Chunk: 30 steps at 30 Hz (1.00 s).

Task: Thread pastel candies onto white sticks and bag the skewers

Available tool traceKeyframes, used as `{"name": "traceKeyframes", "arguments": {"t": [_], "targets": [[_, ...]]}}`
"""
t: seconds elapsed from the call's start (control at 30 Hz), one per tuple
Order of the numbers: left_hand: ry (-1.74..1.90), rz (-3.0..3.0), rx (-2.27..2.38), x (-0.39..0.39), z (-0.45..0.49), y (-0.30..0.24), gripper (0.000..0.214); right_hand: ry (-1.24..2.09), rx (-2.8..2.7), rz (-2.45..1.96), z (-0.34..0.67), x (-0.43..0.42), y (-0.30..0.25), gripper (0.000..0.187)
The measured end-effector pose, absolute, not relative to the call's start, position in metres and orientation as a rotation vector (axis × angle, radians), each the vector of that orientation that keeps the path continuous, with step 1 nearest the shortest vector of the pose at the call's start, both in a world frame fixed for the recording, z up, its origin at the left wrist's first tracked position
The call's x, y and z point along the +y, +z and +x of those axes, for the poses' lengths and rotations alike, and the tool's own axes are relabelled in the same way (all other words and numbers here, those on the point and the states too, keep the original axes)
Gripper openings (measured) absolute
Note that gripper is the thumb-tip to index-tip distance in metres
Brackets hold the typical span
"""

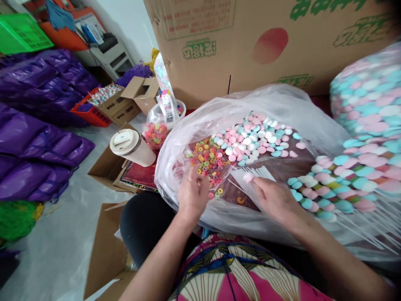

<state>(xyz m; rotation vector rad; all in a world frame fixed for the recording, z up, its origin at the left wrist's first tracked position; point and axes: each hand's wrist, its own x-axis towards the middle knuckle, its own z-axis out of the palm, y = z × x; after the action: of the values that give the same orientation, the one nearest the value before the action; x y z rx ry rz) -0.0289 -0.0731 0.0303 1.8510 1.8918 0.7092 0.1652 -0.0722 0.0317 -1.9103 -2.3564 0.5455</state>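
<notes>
My left hand (193, 193) is over the near left edge of the ring-shaped candies (209, 156), its fingers blurred by motion. My right hand (275, 200) is closed, with a pink marshmallow (249, 177) at its thumb and fingertips. Whether a stick runs through that marshmallow, I cannot tell. Just beneath it lies a bundle of white sticks (265, 172). Loose pink, white and blue marshmallows (250, 140) are heaped farther back on the plastic sheet (175, 146). Right of my right hand, marshmallow skewers (344, 179) are piled up, showing coloured candy between the marshmallows.
A large cardboard box (219, 58) stands behind the sheet. At the right back is a bulging bag of marshmallows (369, 92). A lidded cup (133, 146) and a bag of candy rings (156, 133) stand on the left. Open boxes (103, 251) and purple bags (34, 150) are on the floor.
</notes>
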Motion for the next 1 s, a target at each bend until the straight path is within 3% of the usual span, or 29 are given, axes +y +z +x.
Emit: {"name": "traceKeyframes", "arguments": {"t": [0.2, 0.37, 0.47, 0.6, 0.73, 0.87, 1.0], "targets": [[0.040, 2.206, 1.731, -0.039, -0.011, 0.026, 0.021, 0.593, -2.323, -1.920, 0.182, -0.090, 0.026, 0.028], [0.631, 1.598, 1.703, -0.039, -0.025, 0.016, 0.010, 0.641, -2.299, -1.702, 0.174, -0.091, 0.021, 0.029], [0.908, 0.991, 1.489, -0.045, -0.034, 0.019, 0.018, 0.706, -2.299, -1.729, 0.164, -0.087, 0.027, 0.027], [0.997, 0.533, 1.291, -0.053, -0.035, 0.025, 0.030, 0.735, -2.357, -1.739, 0.148, -0.085, 0.034, 0.027], [0.971, 0.383, 1.202, -0.055, -0.036, 0.025, 0.026, 0.658, -2.357, -1.769, 0.145, -0.089, 0.032, 0.027], [1.003, 0.635, 1.363, -0.060, -0.030, 0.018, 0.014, 0.566, -2.218, -1.804, 0.159, -0.086, 0.029, 0.031], [0.755, 1.471, 1.521, -0.068, -0.012, 0.014, 0.006, 0.470, -2.106, -1.883, 0.177, -0.080, 0.025, 0.033]]}}
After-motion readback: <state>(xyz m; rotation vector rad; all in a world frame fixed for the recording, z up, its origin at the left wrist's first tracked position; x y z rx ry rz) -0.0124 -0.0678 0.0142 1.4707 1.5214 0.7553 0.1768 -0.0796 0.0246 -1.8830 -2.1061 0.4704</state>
